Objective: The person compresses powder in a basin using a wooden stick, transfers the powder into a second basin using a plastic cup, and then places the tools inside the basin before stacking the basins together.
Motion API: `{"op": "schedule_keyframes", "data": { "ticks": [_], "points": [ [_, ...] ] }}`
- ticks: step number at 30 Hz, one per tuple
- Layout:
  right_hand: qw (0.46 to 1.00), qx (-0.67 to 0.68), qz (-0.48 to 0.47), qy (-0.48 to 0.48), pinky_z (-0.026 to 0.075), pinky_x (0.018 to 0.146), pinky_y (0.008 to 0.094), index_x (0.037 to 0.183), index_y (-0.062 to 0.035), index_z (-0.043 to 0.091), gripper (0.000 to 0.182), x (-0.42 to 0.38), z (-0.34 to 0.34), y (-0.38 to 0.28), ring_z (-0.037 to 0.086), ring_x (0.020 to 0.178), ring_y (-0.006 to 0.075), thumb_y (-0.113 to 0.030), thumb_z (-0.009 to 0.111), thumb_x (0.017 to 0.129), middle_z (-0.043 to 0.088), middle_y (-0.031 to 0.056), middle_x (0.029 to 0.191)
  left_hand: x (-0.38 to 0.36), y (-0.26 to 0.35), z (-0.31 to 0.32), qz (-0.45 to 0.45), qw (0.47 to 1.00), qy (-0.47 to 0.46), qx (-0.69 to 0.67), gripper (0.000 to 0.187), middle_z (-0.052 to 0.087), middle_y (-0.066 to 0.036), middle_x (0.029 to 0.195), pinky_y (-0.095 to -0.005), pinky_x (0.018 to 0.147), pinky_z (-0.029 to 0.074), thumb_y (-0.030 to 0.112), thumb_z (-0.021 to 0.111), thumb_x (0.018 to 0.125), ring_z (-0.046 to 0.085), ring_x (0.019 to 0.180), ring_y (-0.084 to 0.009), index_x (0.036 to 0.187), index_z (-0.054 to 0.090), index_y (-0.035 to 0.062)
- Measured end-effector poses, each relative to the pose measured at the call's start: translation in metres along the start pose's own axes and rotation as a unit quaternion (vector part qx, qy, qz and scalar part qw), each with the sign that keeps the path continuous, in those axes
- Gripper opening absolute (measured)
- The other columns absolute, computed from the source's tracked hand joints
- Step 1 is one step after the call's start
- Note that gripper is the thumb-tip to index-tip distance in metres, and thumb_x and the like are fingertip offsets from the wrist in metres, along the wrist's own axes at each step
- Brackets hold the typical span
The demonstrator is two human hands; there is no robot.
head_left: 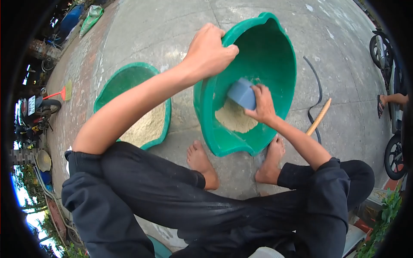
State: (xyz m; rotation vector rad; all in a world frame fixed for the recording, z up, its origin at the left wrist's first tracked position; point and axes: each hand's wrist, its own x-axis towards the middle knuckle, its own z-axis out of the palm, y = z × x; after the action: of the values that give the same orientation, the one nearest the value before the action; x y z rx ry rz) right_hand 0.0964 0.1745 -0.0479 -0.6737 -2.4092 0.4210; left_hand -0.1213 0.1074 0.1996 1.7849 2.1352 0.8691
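My left hand (211, 50) is closed around the rim of a large green plastic tub (275, 56), which leans tilted toward me. Inside the tub, my right hand (263, 105) grips a blue-grey plastic cup (242, 93), held on its side just above the pale powder (234, 117) gathered in the lower part. What the cup contains is hidden from me. To the left, partly behind my left forearm, stands a second green tub (129, 74) with a larger heap of similar pale powder (148, 126).
A wooden stick (319, 117) and a dark strap (316, 81) lie on the concrete right of the tilted tub. My bare feet (200, 165) are close to its lower edge. Motorbikes (395, 157) stand at both sides, with another person's foot (381, 105) at right. A broom (67, 90) lies far left.
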Motion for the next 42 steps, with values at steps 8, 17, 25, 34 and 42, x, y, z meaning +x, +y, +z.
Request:
{"op": "schedule_keyframes", "data": {
  "ticks": [8, 17, 25, 34, 42],
  "points": [
    [0.972, -0.231, -0.024, -0.024, 0.037, 0.092, 0.0486, 0.129, -0.0137, 0.052, 0.085, 0.006, -0.028, 0.036, 0.047, 0.108, 0.0389, -0.043, 0.080, 0.054, 0.045, 0.0252, 0.128, -0.003, -0.008, 0.006, 0.060, 0.998, 0.027, 0.017, 0.032, 0.058, -0.018, 0.100, -0.0394, 0.088, 0.047, 0.022, 0.063, 0.077, 0.058, 0.097, -0.0302, 0.090, 0.064, -0.0074],
    [0.982, -0.014, 0.135, -0.129, 0.042, 0.079, 0.0480, 0.109, -0.0024, 0.049, 0.066, -0.041, -0.002, -0.010, 0.057, 0.091, 0.0395, -0.052, 0.064, 0.068, 0.058, 0.0224, 0.097, 0.010, -0.014, 0.015, 0.092, 0.993, 0.067, -0.021, 0.029, 0.060, -0.028, 0.071, -0.0478, 0.075, 0.050, 0.021, 0.061, 0.070, 0.061, 0.074, -0.0402, 0.065, 0.063, -0.0077],
    [0.845, 0.312, 0.414, -0.127, 0.045, 0.080, 0.0438, 0.112, -0.0017, 0.051, 0.068, -0.033, 0.014, -0.027, 0.059, 0.094, 0.0305, -0.063, 0.049, 0.082, 0.062, 0.0191, 0.099, -0.005, -0.010, 0.010, 0.261, 0.949, 0.162, -0.069, 0.037, 0.061, -0.030, 0.092, -0.0460, 0.080, 0.049, 0.025, 0.060, 0.073, 0.060, 0.087, -0.0423, 0.083, 0.062, -0.0108],
    [0.733, 0.481, 0.472, -0.087, 0.046, 0.082, 0.0422, 0.124, -0.0074, 0.053, 0.065, -0.002, 0.016, 0.006, 0.059, 0.098, 0.0242, -0.060, 0.048, 0.086, 0.061, 0.0129, 0.117, 0.005, -0.005, -0.010, -0.101, 0.989, -0.098, -0.049, 0.035, 0.058, -0.031, 0.092, -0.0471, 0.086, 0.046, 0.025, 0.061, 0.074, 0.058, 0.094, -0.0423, 0.080, 0.063, -0.0101],
    [0.979, -0.171, 0.097, 0.050, 0.045, 0.090, 0.0479, 0.125, 0.0014, 0.046, 0.077, 0.007, -0.011, 0.039, 0.051, 0.105, 0.0394, -0.043, 0.071, 0.067, 0.050, 0.0232, 0.119, -0.005, -0.011, 0.003, 0.013, 0.998, 0.053, 0.018, 0.035, 0.059, -0.032, 0.095, -0.0474, 0.085, 0.047, 0.024, 0.059, 0.075, 0.057, 0.093, -0.0444, 0.082, 0.061, -0.0104]
  ]
}}
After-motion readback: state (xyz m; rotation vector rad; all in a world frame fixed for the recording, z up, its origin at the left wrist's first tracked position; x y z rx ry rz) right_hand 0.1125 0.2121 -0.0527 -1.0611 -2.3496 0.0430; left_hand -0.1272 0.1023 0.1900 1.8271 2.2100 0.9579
